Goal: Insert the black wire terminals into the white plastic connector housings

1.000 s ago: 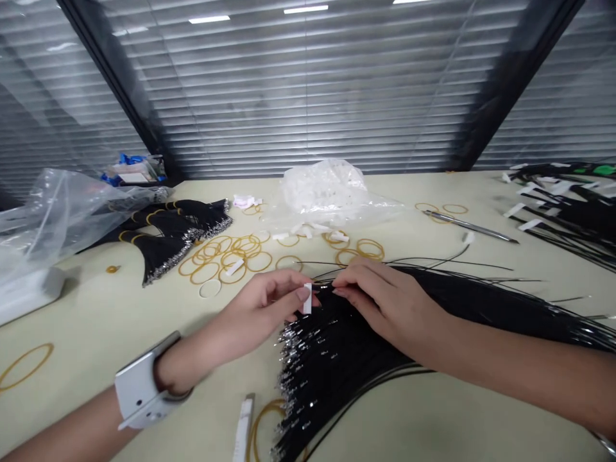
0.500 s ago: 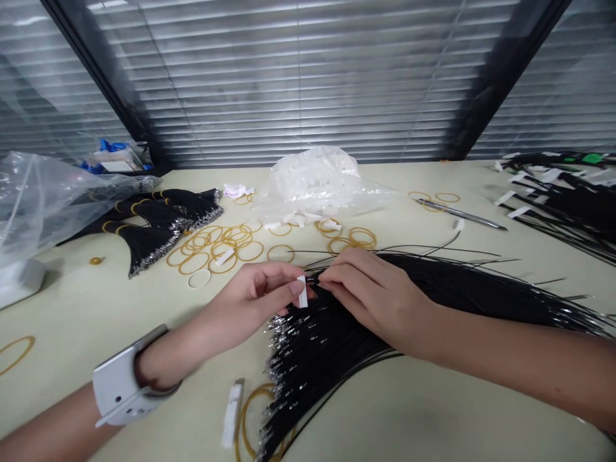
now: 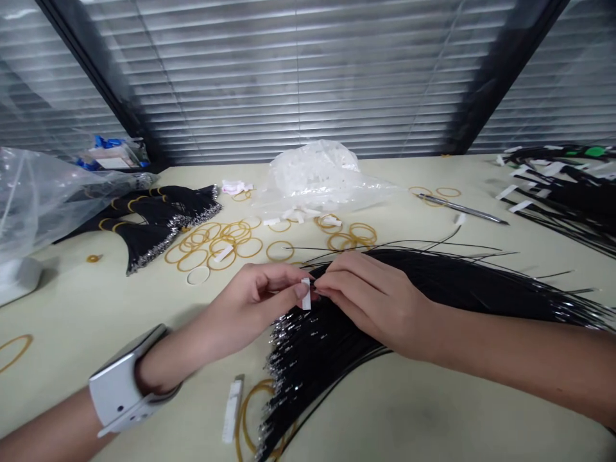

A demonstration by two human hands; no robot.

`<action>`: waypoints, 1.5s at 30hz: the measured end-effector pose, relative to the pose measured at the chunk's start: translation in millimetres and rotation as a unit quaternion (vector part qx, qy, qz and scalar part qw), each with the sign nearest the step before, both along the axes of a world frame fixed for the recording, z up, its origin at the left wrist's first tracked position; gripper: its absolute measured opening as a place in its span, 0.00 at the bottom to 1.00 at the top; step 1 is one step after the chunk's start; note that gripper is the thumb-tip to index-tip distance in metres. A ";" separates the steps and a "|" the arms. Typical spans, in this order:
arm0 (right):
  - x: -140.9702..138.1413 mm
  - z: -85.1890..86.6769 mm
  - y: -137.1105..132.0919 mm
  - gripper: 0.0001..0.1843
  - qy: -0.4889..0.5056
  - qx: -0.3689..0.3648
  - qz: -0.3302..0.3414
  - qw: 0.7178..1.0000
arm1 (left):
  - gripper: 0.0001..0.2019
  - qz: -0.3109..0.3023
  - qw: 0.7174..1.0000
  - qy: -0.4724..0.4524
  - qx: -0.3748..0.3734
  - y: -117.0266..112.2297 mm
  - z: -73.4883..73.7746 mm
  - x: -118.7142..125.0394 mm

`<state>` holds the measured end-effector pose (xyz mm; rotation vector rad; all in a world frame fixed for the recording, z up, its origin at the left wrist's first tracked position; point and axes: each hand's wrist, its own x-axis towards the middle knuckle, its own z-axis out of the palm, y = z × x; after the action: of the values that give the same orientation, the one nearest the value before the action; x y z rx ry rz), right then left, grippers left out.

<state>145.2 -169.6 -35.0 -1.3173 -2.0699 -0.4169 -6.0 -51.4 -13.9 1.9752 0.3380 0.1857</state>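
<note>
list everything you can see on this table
black wire bundle: one, black with silver tips, centre, under both hands
white strips: many, white, scattered, one in the left hand
rubber bands: many, amber, mostly left of centre
black wire bunches: several, black, left
tagged wire bunches: several, black with white tags, right edge
clear plastic bags: two, clear, back centre and far left
metal tool: one, silver, back right
wrist band: one, white, left wrist
left hand: one, pinching a white strip, left of centre
right hand: one, pinching wires, right of centre

The fingertips (image 3: 318, 290) of the right hand (image 3: 378, 301) had moved in toward the white tag (image 3: 306, 294) in the left hand (image 3: 255, 301), ending just beside it, as far as this blurry view showed.
</note>
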 end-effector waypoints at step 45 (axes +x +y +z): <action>3.0 23.1 5.0 0.07 0.155 -0.220 -0.128 0.954 | 0.11 0.101 0.985 0.000 -0.140 16.0 -2.2 2.0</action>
<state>148.2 -164.7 -11.9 -1.7924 -1.7886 0.1574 -4.0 -35.4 -16.1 1.6623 0.5357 0.2538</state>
